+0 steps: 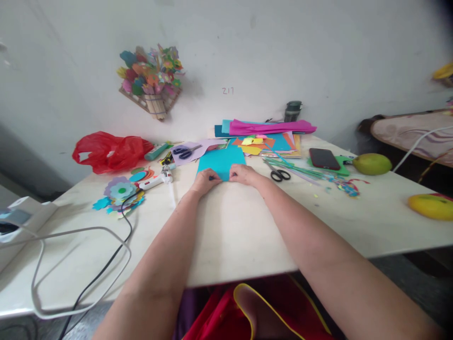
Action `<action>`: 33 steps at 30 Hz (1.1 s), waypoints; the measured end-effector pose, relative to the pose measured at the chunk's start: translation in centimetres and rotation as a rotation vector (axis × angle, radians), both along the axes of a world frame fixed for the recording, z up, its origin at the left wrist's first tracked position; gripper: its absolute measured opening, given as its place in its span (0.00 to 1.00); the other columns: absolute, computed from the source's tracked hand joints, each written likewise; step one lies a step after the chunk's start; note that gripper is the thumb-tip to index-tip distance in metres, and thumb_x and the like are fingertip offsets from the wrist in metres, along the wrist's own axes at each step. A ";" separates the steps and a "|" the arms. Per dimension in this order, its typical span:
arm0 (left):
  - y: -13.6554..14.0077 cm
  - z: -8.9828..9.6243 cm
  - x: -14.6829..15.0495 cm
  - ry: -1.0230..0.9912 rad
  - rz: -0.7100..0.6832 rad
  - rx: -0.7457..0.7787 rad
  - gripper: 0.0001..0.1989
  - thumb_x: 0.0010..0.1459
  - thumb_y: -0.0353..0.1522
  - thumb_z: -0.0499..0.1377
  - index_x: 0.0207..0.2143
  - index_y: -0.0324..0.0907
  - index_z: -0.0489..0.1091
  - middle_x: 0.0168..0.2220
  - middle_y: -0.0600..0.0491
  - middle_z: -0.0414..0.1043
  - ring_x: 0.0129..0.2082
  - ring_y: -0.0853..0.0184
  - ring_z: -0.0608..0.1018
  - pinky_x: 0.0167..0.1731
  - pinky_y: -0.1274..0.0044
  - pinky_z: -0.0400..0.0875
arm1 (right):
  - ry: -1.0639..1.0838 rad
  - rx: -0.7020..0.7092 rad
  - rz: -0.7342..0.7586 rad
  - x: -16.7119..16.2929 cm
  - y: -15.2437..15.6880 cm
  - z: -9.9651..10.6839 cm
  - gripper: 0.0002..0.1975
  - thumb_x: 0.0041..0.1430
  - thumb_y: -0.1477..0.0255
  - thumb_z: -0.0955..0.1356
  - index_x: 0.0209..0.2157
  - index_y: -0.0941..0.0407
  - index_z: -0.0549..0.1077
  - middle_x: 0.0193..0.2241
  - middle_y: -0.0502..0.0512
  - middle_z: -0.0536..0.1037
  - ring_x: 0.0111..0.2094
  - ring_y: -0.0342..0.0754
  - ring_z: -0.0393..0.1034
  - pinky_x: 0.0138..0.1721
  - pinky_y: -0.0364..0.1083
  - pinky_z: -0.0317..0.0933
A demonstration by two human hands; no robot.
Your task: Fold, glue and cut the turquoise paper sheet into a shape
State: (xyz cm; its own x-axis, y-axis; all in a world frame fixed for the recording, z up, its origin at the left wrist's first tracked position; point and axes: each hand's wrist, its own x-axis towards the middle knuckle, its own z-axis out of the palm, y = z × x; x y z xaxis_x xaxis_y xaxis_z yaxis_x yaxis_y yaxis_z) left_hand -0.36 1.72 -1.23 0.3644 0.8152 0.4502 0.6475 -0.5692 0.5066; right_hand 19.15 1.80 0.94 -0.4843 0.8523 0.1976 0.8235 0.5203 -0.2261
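Observation:
A sheet of bright blue craft paper (pixel 221 161) lies on the white table in front of me. My left hand (pixel 208 182) pinches its near left corner with the fingers curled in. At the near right corner my right hand (pixel 242 174) grips the same sheet, its fingers closed too. The near edge between the two hands looks straight; whether it is folded or rolled there I cannot tell. Just right of my right hand lie black-handled scissors (pixel 280 175). To the left of my left hand rests a white glue gun (pixel 155 181).
Paper flower cutouts (pixel 122 190) and a red plastic bag (pixel 106 152) are at left. Cables (pixel 129 245) run over the left edge from a power strip (pixel 28 212). Colored paper sheets (pixel 272 126) are stacked behind. A phone (pixel 324 159), green strips (pixel 300 171) and mangoes (pixel 372 164) are at right.

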 end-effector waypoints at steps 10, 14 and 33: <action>0.1 -0.1 -0.1 -0.047 -0.012 -0.044 0.07 0.44 0.36 0.60 0.22 0.41 0.69 0.29 0.54 0.70 0.31 0.69 0.71 0.36 0.77 0.65 | 0.079 -0.038 -0.011 0.1 0.7 -0.7 0.05 0.49 0.69 0.66 0.27 0.55 0.73 0.35 0.48 0.73 0.34 0.41 0.66 0.32 0.37 0.54; 0.1 -0.1 -0.1 -0.058 -0.003 -0.061 0.07 0.44 0.36 0.60 0.21 0.41 0.69 0.29 0.53 0.70 0.31 0.69 0.71 0.36 0.77 0.65 | 0.065 -0.048 -0.028 -0.1 0.7 -0.7 0.05 0.50 0.69 0.66 0.27 0.55 0.73 0.35 0.49 0.73 0.34 0.41 0.66 0.31 0.37 0.54; 0.3 0.6 0.4 0.125 0.066 -0.030 0.08 0.46 0.35 0.57 0.19 0.41 0.70 0.34 0.51 0.72 0.37 0.66 0.72 0.40 0.75 0.65 | 0.008 -0.194 -0.118 -0.7 0.4 0.3 0.07 0.51 0.68 0.67 0.30 0.56 0.75 0.35 0.51 0.75 0.33 0.41 0.68 0.33 0.36 0.56</action>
State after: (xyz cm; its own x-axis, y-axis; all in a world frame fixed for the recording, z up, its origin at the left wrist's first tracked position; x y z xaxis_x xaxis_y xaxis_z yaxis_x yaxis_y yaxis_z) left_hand 0.03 2.01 -0.63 0.3612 0.8515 0.3802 0.7419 -0.5094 0.4360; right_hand 18.42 2.18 1.20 -0.3777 0.9255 0.0282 0.8739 0.3663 -0.3196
